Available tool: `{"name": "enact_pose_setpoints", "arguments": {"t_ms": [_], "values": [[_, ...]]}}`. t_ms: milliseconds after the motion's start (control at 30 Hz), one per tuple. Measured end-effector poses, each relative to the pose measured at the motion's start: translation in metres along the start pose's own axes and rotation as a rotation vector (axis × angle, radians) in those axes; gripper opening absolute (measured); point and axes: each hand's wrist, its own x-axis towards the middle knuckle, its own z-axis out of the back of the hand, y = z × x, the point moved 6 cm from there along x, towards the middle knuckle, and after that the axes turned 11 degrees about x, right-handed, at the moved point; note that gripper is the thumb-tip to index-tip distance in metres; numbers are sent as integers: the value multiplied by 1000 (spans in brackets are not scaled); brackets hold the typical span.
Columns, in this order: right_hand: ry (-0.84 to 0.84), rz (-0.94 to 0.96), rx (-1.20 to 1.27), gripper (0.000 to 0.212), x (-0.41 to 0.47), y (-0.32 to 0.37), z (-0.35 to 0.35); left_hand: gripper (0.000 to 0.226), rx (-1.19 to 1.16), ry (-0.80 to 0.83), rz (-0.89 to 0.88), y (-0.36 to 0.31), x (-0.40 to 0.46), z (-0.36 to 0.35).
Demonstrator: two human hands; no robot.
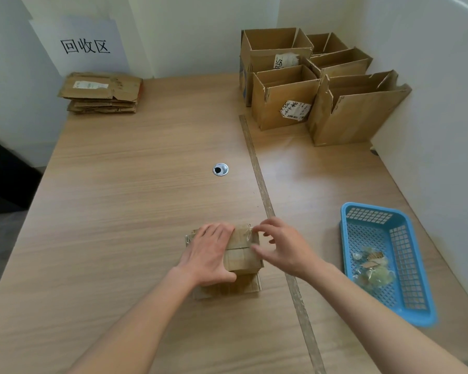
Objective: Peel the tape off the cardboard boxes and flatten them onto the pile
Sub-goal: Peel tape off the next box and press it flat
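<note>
A small taped cardboard box [241, 259] stands on the wooden table near me. My left hand [210, 255] lies flat over its top and left side, holding it down. At the box's upper right corner my right hand [281, 247] has fingertips on a strip of clear tape [247, 233]; whether the tape is pinched I cannot tell. A pile of flattened boxes [102, 93] lies at the far left of the table. Several open upright boxes [303, 82] stand at the far right corner.
A blue plastic basket [416, 306] with bits of peeled tape [370, 268] sits to the right. A taped seam [265, 201] runs down the table. A round metal cable hole [220, 169] sits mid-table. A paper sign [85, 45] hangs on the wall above the pile.
</note>
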Motion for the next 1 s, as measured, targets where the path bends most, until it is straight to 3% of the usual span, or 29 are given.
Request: {"name": "enact_pose_setpoints", "arguments": {"t_ms": [33,167,367,533,633,800,900,1000], "values": [[3,12,-19,47,-6,-2,-4,104,0,-7,-1,0,0,0],[-104,131,-69,15,-10,4,-4,103,-1,-20,-17,-1,0,0],[-213,56,45,17,5,2,3,102,-34,-25,-60,3,4,-2],[-101,181,-43,12,11,13,6,100,-19,-3,-104,3,7,-3],[-64,51,1,12,15,8,5,99,4,1,-173,1,9,0],[-16,-54,46,15,24,9,14,132,128,110,-257,9,13,2],[-51,-76,66,16,16,9,10,120,122,101,-141,14,10,6],[-129,-79,-10,16,3,8,-7,104,133,-85,143,9,-3,19]]}}
